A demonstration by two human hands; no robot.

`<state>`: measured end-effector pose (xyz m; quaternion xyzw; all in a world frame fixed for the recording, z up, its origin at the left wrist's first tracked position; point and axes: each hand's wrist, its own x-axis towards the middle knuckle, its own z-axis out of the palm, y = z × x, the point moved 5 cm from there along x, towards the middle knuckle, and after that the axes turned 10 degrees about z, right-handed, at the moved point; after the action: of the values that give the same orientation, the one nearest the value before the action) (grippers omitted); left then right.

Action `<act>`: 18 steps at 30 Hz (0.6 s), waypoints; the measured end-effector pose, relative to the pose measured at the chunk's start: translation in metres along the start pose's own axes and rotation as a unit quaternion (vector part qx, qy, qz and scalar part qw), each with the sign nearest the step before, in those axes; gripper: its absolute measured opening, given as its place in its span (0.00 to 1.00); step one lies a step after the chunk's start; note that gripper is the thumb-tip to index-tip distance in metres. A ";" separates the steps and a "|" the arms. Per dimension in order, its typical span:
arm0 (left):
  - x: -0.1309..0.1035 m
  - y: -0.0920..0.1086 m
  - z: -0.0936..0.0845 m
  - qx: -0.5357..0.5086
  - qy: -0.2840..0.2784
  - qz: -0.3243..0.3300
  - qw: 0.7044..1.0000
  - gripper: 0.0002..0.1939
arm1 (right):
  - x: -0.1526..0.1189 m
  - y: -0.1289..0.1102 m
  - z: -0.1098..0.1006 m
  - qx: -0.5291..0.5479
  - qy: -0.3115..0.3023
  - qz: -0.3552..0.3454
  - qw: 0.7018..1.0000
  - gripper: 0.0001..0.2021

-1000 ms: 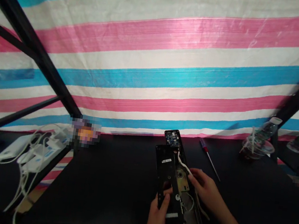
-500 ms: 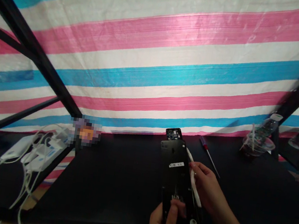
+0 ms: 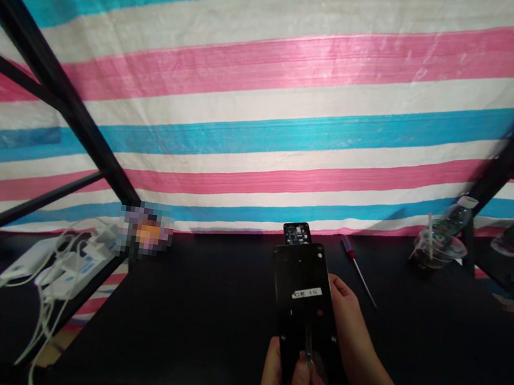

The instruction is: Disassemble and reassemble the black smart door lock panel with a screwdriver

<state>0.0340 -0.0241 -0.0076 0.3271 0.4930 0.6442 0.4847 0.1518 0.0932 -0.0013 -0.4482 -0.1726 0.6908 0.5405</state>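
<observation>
A long black panel, like the body of an electronic door lock, tilts up in front of me with a white label on its face. My left hand grips its lower left part, thumb pressed on the face beside a small slot. At the right edge, my right hand holds the panel, with most of its fingers hidden behind. Above the panel's upper end shows a black piece with an exposed circuit board; whether it is joined to the panel I cannot tell.
A screwdriver lies on the black table to the right. Further right stand a plastic cup with a straw and a clear bottle. White cables and a power strip lie at left. A striped sheet hangs behind.
My right hand has moved from the white strip along the panel's right side to behind its edge, and the strip is out of sight. The panel now faces me more squarely.
</observation>
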 end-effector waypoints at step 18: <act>0.032 0.014 0.016 0.029 -0.040 0.032 0.998 0.23 | -0.038 0.007 -0.038 -0.172 -0.055 -0.005 0.984 0.27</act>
<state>0.0336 0.0106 0.0087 0.3825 0.4807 0.6312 0.4736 0.1786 0.0468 -0.0101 -0.4950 -0.3207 0.6714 0.4486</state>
